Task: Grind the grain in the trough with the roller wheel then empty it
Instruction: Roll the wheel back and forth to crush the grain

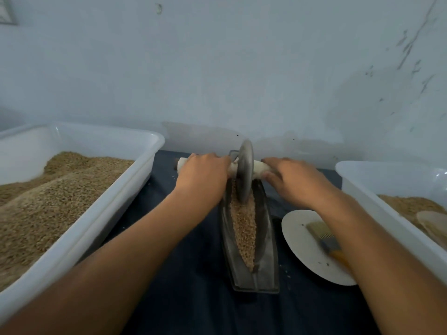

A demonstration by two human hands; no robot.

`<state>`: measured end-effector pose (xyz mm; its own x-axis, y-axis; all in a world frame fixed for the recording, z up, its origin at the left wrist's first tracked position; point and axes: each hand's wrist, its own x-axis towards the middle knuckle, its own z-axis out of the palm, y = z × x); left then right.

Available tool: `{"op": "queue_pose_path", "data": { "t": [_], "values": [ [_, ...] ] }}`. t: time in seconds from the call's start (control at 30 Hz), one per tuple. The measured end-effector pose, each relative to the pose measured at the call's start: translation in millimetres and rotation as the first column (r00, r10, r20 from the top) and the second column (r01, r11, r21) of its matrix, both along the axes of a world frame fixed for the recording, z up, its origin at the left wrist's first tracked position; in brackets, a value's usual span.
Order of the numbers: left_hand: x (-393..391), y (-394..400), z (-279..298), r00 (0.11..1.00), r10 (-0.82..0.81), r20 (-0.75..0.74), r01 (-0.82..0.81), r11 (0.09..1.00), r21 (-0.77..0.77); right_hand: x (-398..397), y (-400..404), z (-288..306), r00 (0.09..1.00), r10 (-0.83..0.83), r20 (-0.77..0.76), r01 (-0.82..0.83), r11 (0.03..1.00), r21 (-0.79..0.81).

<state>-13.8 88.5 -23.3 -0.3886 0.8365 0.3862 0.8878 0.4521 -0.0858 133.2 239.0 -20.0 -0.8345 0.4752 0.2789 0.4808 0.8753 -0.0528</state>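
Observation:
A narrow dark metal trough (266, 240) lies lengthwise on the dark cloth, filled with brown grain (244, 228). A grey metal roller wheel (244, 170) stands upright in the trough's far end, on a pale wooden axle (261, 166). My left hand (203, 175) grips the axle's left side, fingers curled over it. My right hand (290, 180) lies over the axle's right side, fingers over the top and thumb underneath.
A large white tub (101, 213) of whole grain fills the left. Another white tub (358, 187) with ground grain and a pale scoop (433, 226) stands at the right. A white plate (304, 247) with a brush (324, 238) lies beside the trough. A wall is close behind.

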Motion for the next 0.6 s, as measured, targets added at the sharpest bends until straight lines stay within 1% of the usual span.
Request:
{"op": "queue_pose_path", "data": {
  "t": [0.07, 0.13, 0.23, 0.3, 0.37, 0.47, 0.6],
  "values": [
    [2, -2, 5, 0.998, 0.037, 0.058, -0.035, 0.999, -0.033, 3, -3, 10, 0.999, 0.003, 0.05, -0.001, 0.999, -0.038],
    [6, -8, 15, 0.994, 0.056, 0.096, -0.048, 0.995, -0.086, 9, -10, 24, 0.992, 0.01, 0.126, 0.005, 0.993, -0.119],
    [19, -23, 30, 0.998, 0.038, 0.044, -0.03, 0.983, -0.18, 21, -28, 46, 0.964, 0.042, 0.261, 0.011, 0.98, -0.199],
    [31, -33, 42, 0.999, 0.022, 0.024, -0.016, 0.972, -0.234, 29, -42, 58, 0.926, 0.061, 0.373, 0.016, 0.98, -0.199],
    [41, -42, 52, 1.0, 0.007, 0.022, 0.0, 0.951, -0.309, 36, -53, 67, 0.894, 0.072, 0.442, 0.016, 0.981, -0.193],
    [49, -52, 62, 0.998, -0.019, 0.06, 0.04, 0.928, -0.37, 40, -60, 72, 0.881, 0.085, 0.466, 0.002, 0.983, -0.183],
    [43, -44, 50, 0.996, -0.019, 0.086, 0.045, 0.951, -0.307, 37, -49, 64, 0.9, 0.079, 0.428, 0.016, 0.977, -0.214]
  ]
}}
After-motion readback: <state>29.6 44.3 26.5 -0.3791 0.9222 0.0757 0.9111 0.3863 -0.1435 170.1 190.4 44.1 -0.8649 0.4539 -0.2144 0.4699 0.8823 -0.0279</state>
